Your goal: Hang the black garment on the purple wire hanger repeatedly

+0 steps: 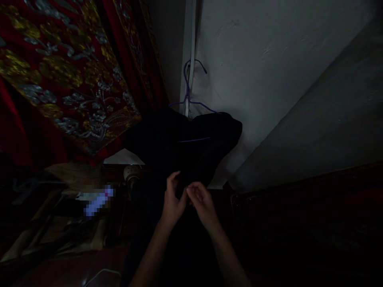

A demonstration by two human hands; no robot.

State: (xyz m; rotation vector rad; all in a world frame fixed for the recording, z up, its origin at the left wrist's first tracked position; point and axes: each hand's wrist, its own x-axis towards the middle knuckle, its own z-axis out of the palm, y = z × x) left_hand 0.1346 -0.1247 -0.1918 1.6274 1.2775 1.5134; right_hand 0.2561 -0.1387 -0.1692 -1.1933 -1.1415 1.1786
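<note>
A black garment, perhaps a shirt or jacket, hangs on a purple hanger before a pale wall. My left hand is at the lower front of the garment, its thumb and forefinger apart in a curve. Beside it, my right hand has its fingers curled in against the thumb. Near the middle, the fingertips of both hands come close together. In this dim light I cannot make out what, if anything, lies between the right fingers, or whether the cloth is touched.
A white pole or cord carries the hanger's hook. Red cloth with gold and silver embroidery hangs at the left. Below it stand a wooden frame and a blurred blue-white object. A white cable lies on the floor.
</note>
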